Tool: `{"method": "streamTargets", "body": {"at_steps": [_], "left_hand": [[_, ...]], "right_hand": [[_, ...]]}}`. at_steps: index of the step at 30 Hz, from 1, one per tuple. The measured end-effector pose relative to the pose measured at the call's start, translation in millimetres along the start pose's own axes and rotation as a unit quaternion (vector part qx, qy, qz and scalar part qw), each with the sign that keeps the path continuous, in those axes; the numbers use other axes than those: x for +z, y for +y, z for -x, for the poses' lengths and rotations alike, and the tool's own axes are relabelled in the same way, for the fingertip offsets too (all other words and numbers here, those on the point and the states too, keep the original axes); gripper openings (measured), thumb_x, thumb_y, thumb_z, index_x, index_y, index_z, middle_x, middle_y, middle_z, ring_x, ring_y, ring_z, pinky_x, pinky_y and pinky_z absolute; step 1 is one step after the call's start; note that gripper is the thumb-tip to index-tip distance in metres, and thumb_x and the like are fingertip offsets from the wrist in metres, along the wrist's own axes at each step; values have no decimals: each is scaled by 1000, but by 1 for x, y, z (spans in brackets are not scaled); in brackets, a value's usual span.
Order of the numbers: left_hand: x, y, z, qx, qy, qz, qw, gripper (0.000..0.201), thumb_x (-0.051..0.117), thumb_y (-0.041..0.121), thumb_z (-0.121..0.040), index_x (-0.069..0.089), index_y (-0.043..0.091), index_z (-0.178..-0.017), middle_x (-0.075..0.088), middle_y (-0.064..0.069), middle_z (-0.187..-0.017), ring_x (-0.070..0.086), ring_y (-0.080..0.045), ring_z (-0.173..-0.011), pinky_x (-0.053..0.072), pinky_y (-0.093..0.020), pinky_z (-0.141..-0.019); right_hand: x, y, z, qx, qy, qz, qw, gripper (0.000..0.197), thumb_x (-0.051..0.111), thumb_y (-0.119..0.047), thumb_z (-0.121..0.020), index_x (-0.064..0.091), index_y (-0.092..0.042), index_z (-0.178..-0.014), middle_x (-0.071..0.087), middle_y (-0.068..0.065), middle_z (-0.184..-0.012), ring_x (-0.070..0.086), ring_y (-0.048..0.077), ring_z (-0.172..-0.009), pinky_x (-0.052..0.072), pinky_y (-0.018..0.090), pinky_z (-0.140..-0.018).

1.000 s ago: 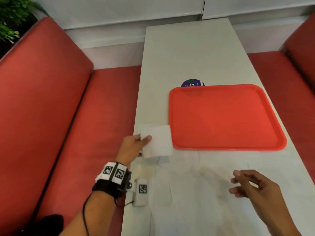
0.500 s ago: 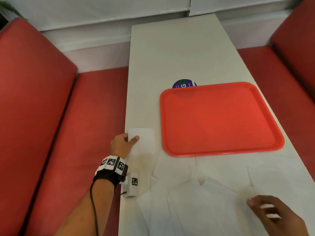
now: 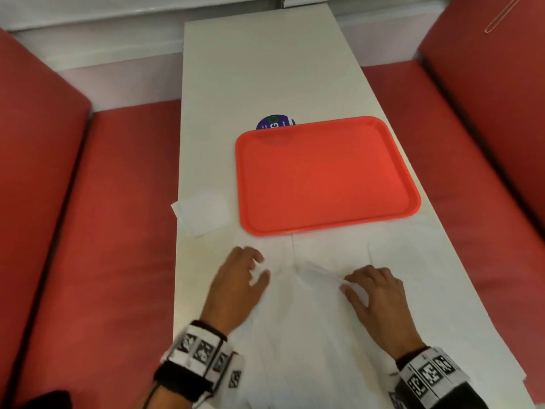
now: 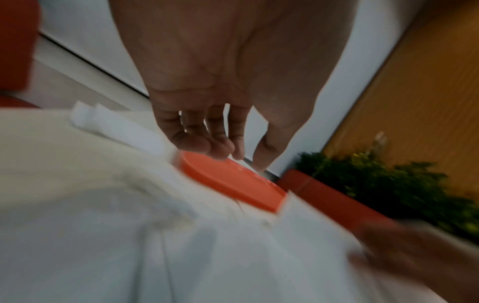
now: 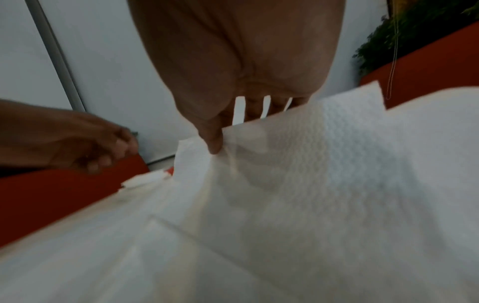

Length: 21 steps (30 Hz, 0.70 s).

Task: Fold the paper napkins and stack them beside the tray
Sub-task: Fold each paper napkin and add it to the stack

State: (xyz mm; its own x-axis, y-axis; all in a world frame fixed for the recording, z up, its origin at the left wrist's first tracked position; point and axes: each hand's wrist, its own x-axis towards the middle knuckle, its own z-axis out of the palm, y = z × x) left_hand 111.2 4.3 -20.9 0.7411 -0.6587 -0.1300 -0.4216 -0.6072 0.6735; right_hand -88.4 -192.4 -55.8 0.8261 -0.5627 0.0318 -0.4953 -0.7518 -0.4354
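- The white table (image 3: 265, 69) is running from 6 o'clock up to 12 o'clock in the head view, with red bench seats (image 3: 118, 202) lying along it at 9 o'clock and 3 o'clock.
- The orange tray (image 3: 324, 175) is sitting flat on the table just right of centre, holding nothing.
- Unfolded paper napkins (image 3: 295, 349) are lying spread and overlapping across the near end of the table at 6 o'clock, reaching up to the tray's near edge.
- The right hand (image 3: 380, 302) is pinching the raised edge of 1 napkin (image 5: 337, 143) between thumb and fingers, at 5 o'clock from the tray; that sheet's edge is lifting off the pile while the rest of it is lying on the others.
- The left hand (image 3: 239, 287) is hovering palm-down over the napkins at 7 o'clock from the tray, its fingers loosely spread and gripping nothing; whether the fingertips are touching the paper cannot be told.
- 1 folded napkin (image 3: 203, 214) is lying flat at the table's left edge, just beside the tray at its 8 o'clock, with a corner poking over the table edge.
- A round purple sticker (image 3: 272, 122) is peeking out from under the tray's far edge at 11 o'clock.
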Motion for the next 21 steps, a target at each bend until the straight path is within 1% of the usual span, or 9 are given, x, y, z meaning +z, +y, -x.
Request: {"method": "streamTargets", "body": {"at_steps": [1, 3, 5, 7, 9, 12, 15, 17, 21], "left_hand": [[13, 5, 14, 13, -12, 7, 1000, 18, 73, 20, -88, 62, 22, -103, 49, 11, -90, 53, 2, -71, 39, -8, -68], [34, 13, 36, 18, -18, 37, 999, 17, 71, 22, -90, 62, 24, -105, 47, 17, -96, 54, 6, -83, 37, -3, -72], [46, 22, 51, -8, -22, 66, 998, 23, 71, 30, -91, 59, 28, -111, 48, 20, -104, 54, 7, -94, 40, -7, -77], [50, 34, 60, -33, -27, 93, 995, 43, 74, 42, -87, 52, 34, -123, 47, 22, -117, 52, 8, -105, 44, -8, -84], [48, 50, 62, -47, -32, 135, 989, 65, 76, 57, -79, 46, 38, -133, 46, 27, -126, 50, 10, -115, 42, -6, -91], [43, 78, 59, -80, -65, 240, 965, 78, 71, 71, -71, 49, 34, -137, 60, 20, -128, 56, 5, -118, 47, -21, -102], [40, 104, 60, -108, -95, 359, 922, 56, 69, 60, -81, 61, 25, -124, 73, 4, -117, 68, -10, -111, 53, -39, -102], [38, 119, 64, -109, -83, 413, 900, 38, 69, 42, -92, 65, 18, -121, 75, 2, -115, 71, -14, -108, 57, -38, -96], [40, 124, 63, -114, -9, 413, 903, 23, 68, 25, -94, 72, 11, -112, 78, -1, -107, 74, -20, -102, 59, -40, -90]], "right_hand": [[-5, 0, 0, -6, 0, -21, 1000, 11, 65, -30, -93, 73, -24, -96, 66, -9, -93, 60, 19, -84, 40, 33, -73], [-17, -3, 2, -21, -20, -79, 996, 15, 61, -30, -98, 73, -22, -98, 66, -13, -93, 64, 14, -83, 49, 33, -79], [-37, -7, 6, -11, -51, -147, 988, 18, 58, -36, -96, 71, -24, -100, 66, -18, -95, 65, 7, -86, 47, 15, -81], [-62, -15, 10, 19, -83, -229, 970, 12, 57, -38, -96, 65, -30, -98, 69, -21, -95, 66, 0, -89, 45, 7, -73], [-87, -22, 13, 36, -90, -331, 939, 8, 58, -30, -97, 66, -26, -96, 73, -14, -93, 68, 0, -87, 48, 11, -67], [-110, -24, 12, 86, -39, -451, 887, 9, 59, -23, -97, 67, -19, -99, 77, -3, -94, 73, 10, -84, 55, 21, -67], [-110, -25, 11, 137, -8, -503, 853, 11, 62, -23, -95, 66, -14, -101, 78, 2, -92, 74, 17, -81, 56, 22, -64], [-104, -28, 14, 160, 6, -509, 846, 14, 67, -23, -92, 64, -12, -100, 78, 2, -93, 75, 20, -81, 59, 26, -64], [-92, -25, 20, 181, 13, -515, 838, 15, 70, -25, -90, 70, -11, -96, 77, 3, -95, 75, 23, -84, 61, 41, -78]]}}
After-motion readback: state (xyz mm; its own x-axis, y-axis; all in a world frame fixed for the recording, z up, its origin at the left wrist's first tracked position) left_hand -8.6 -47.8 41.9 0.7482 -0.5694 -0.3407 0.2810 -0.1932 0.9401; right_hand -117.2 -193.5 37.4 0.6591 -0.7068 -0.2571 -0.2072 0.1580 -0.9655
